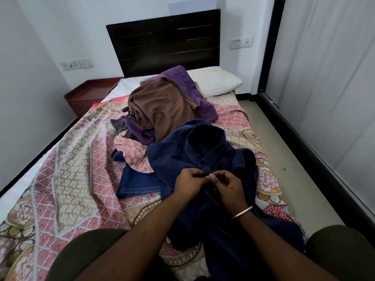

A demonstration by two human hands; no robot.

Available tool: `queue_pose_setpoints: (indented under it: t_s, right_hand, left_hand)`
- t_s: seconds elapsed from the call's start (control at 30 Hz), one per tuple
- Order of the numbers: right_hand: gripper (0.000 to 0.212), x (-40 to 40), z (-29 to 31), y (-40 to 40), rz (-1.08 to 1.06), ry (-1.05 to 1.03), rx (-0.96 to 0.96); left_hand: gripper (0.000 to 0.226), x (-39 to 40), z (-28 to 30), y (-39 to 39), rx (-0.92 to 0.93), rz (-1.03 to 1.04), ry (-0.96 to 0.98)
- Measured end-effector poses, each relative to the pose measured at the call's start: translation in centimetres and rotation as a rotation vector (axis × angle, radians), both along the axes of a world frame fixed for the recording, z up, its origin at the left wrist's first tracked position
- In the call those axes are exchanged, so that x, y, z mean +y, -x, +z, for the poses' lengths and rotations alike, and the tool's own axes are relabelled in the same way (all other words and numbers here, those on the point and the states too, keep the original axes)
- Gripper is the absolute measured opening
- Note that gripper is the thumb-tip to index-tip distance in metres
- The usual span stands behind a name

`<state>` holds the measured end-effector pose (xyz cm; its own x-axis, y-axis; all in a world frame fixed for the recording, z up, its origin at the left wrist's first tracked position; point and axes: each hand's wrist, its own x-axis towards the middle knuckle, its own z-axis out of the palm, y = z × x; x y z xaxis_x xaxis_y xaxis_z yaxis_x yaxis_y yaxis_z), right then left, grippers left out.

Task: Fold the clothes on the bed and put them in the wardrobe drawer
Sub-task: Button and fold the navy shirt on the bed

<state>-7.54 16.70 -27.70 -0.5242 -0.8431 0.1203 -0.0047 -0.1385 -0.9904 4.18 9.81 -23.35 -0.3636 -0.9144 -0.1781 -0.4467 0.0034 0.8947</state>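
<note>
Soft even daylight, faint shadows, sharp focus, wide-angle bending at edges

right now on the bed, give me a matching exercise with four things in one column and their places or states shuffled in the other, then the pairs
Things:
1. navy shirt
2. brown garment
3. pillow
4. folded jeans

Places or states:
A. at the head of the bed, by the headboard
B. on top of the heap, over the purple cloth
C. pinched near the collar by the left hand and right hand
D. flat on the patterned bedspread, partly under the pink printed cloth

Pairs: 1-C, 2-B, 3-A, 4-D
</note>
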Motion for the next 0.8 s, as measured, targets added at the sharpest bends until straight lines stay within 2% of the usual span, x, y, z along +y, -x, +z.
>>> queue_pose_setpoints:
  t_s: [0.13,0.23,0.3,0.4,0.53,0.63,0.73,0.8]
  right_hand:
    - [0.01,0.0,-0.2,0.0,-0.039,0.001,0.037]
    - [0.008,0.3,-0.3,-0.2,-0.124,0.034,0.048]
    - [0.014,0.5,-0.1,-0.5,-0.144,0.066,0.086]
    - [0.026,0.6,-0.1,-0.9,-0.14,0.037,0.247]
    - [0.033,0.6,0.0,-0.9,-0.086,0.004,0.227]
    - [0.028,0.8,0.0,-1.0,-0.129,-0.001,0.256]
    - [0.012,0.8,0.1,-1.3,-0.34,-0.016,0.374]
    - [0.01,0.8,0.4,-1.4,-0.4,-0.035,0.373]
  left_hand:
    - [0.03,0.1,-0.1,-0.1,0.004,-0.014,-0.012]
    - [0.024,0.3,0.3,0.3,0.143,0.009,-0.113]
    - [0.029,0.2,0.7,0.6,0.238,0.048,-0.224]
    - [0.024,0.2,0.7,0.6,0.188,0.015,-0.208]
    - [0.019,-0.1,0.2,0.2,0.171,-0.008,-0.201]
    - [0.016,-0.2,0.0,0.1,0.185,0.006,-0.197]
    - [0.015,0.0,0.2,0.2,0.249,0.082,-0.223]
    - [0.015,0.0,0.8,0.1,0.307,0.152,-0.266]
